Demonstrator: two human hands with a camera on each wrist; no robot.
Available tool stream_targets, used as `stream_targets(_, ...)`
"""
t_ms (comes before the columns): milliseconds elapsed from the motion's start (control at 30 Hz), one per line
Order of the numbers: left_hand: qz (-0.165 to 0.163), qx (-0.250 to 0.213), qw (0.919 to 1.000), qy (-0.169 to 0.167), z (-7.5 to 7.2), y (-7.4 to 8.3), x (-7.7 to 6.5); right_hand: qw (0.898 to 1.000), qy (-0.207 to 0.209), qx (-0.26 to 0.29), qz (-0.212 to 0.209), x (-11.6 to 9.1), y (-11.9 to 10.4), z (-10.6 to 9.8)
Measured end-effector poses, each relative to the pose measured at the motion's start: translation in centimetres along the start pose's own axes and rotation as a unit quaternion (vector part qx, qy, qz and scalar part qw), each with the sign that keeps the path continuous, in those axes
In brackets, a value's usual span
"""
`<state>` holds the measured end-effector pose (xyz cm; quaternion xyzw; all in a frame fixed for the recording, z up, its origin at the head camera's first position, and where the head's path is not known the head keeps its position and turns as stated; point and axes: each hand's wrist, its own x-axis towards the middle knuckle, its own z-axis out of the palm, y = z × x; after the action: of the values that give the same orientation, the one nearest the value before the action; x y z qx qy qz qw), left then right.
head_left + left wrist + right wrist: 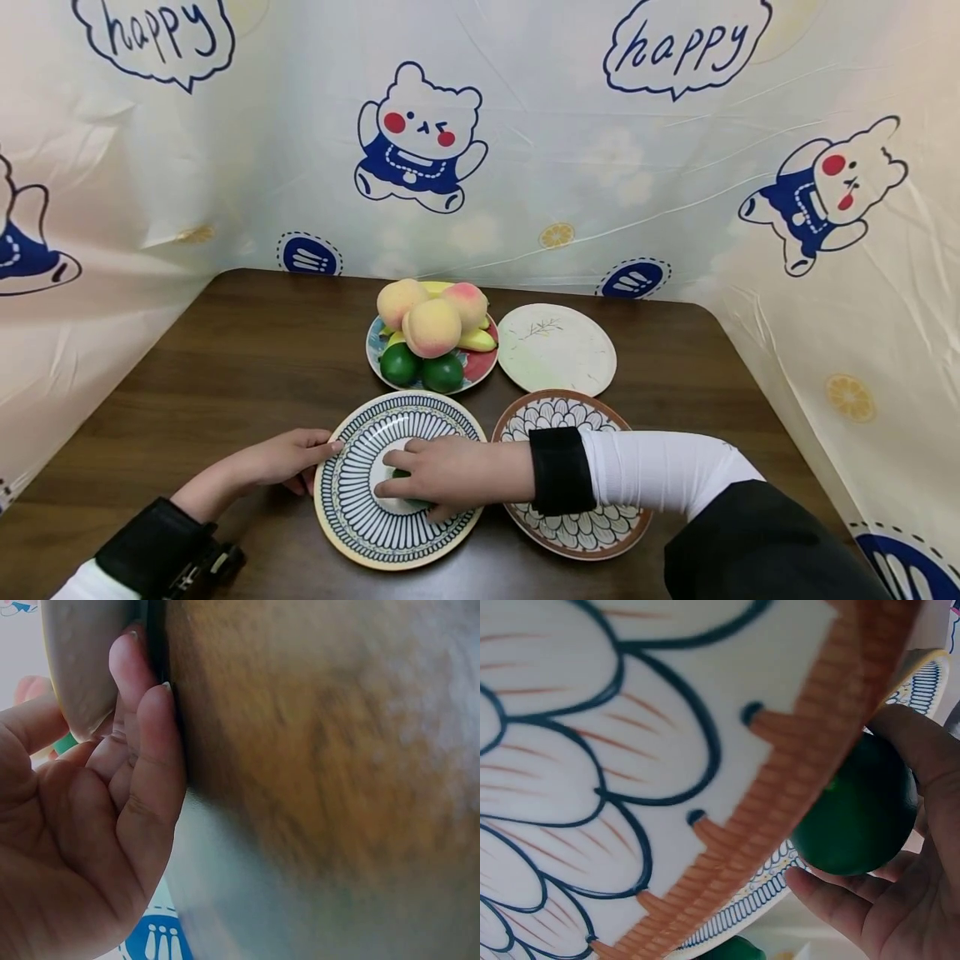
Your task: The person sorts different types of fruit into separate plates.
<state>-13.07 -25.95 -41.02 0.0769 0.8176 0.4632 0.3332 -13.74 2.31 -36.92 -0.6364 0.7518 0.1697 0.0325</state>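
My right hand is over the middle of a plate with a blue striped pattern and yellow rim. Its fingers and thumb curl round a smooth, dark green fruit, mostly hidden by the hand in the head view. At the same plate's left edge, my left hand pinches the rim, thumb on top and fingers underneath. The left wrist view shows the pale underside of the plate beside those fingers. Beneath my right forearm lies a brown-rimmed plate with petal drawings.
Behind the striped plate, a colourful plate bears peaches, bananas and two dark green fruits. A white plate lies to its right. A printed cloth hangs round the wooden table.
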Motion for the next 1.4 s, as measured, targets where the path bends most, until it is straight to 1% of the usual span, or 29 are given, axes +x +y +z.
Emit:
stream_targets(233,0.007,-0.003,1.0000,-0.002,-0.1,-0.2,0.1,1.000,-0.002,0.007,-0.015,-0.2,-0.1,-0.1)
stream_targets(467,0.003,-0.006,1.0000,-0.007,-0.2,-0.3,0.1,1.000,0.015,-0.016,-0.014,-0.4,-0.3,-0.4)
stream_targets(667,-0.003,-0.002,1.0000,0.002,-0.2,-0.3,0.1,0.999,0.032,-0.010,-0.015,-0.7,-0.1,-0.9)
stream_targets(833,-0.008,-0.002,1.0000,0.002,-0.2,-0.1,0.1,0.999,0.048,-0.009,-0.003,-1.0,0.2,-1.5)
stream_targets(1067,-0.007,-0.002,1.0000,-0.001,-0.2,0.0,0.0,0.999,0.034,0.013,0.008,-1.1,0.6,-2.0)
stream_targets(1333,-0.009,0.002,0.9999,0.004,0.0,0.1,0.0,0.999,0.032,0.005,-0.003,-1.3,0.3,-2.0)
stream_targets(1400,-0.008,0.004,0.9999,0.004,0.0,0.2,0.1,0.999,0.035,0.009,-0.002,-1.4,0.4,-2.4)
